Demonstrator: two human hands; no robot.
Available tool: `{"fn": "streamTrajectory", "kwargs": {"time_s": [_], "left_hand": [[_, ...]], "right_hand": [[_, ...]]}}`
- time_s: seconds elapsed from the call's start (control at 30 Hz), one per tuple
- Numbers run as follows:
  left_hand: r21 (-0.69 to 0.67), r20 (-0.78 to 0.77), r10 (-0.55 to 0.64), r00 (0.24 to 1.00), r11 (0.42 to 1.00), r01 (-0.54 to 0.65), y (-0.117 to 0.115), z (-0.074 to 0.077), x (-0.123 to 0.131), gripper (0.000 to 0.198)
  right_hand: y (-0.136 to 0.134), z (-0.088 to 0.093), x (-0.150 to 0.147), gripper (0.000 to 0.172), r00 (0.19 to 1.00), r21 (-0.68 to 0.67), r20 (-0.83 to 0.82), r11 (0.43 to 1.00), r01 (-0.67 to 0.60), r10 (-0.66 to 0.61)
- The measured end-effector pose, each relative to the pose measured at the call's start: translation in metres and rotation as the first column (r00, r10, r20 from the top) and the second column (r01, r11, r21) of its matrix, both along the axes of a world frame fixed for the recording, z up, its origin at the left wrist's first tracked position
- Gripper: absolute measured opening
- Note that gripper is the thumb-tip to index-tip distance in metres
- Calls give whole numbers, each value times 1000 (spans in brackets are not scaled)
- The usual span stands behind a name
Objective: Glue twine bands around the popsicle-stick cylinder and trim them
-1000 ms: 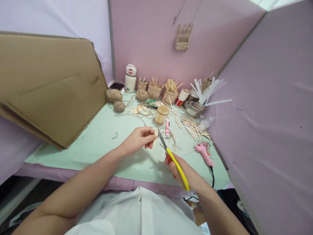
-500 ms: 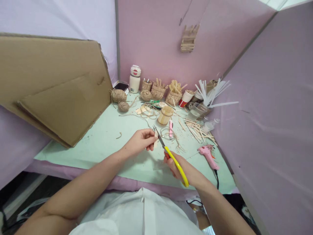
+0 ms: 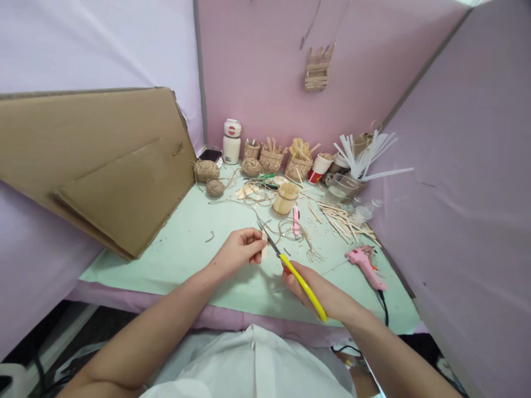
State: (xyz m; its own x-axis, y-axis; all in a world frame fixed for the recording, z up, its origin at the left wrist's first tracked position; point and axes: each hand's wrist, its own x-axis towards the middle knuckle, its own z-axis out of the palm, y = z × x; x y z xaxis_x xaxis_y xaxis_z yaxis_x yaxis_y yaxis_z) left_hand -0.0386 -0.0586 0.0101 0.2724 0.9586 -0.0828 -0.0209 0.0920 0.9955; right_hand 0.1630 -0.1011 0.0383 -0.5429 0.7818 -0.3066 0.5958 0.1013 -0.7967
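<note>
My left hand (image 3: 241, 246) is closed, pinching a short pale wooden strip (image 3: 264, 250) upright between thumb and fingers. In my right hand (image 3: 309, 284) are scissors (image 3: 302, 286) with yellow and red handles; its fingers wrap the grips. The blades point away and to the left, nearly closed, against the strip's upper part beside my left fingertips. Just beyond the blades lie loose twine (image 3: 286, 228) and a pink utility knife (image 3: 296, 221). Behind them stands a small round wooden cup (image 3: 285, 199) banded with twine.
A pink glue gun (image 3: 367, 267) lies at the right, its cord over the table edge. Wooden sticks (image 3: 342, 221) are scattered behind it. Twine balls (image 3: 207, 170), stick-filled baskets (image 3: 298, 165) and a white bottle (image 3: 231, 142) line the back. Cardboard (image 3: 124, 177) leans at the left.
The scissor blades have closed together at the wooden strip. My view has shifted slightly, so the whole table appears a little lower and further right.
</note>
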Motion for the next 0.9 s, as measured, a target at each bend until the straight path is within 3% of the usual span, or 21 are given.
{"fn": "streamTrajectory", "kwargs": {"time_s": [0.23,0.4,0.9], "left_hand": [[-21,-12,-21,1000,1000,21,0,-2,-3,18],[-121,30,-3,1000,993,7,-5,-4,-5,18],[-237,102,34,994,971,-9,-10,-12,-10,18]], "right_hand": [[2,-5,3,37,997,3,73,1000,-4,4],[1,-9,4,38,996,4,89,1000,-7,7],[-4,7,-10,41,989,-115,139,991,69,-53]]}}
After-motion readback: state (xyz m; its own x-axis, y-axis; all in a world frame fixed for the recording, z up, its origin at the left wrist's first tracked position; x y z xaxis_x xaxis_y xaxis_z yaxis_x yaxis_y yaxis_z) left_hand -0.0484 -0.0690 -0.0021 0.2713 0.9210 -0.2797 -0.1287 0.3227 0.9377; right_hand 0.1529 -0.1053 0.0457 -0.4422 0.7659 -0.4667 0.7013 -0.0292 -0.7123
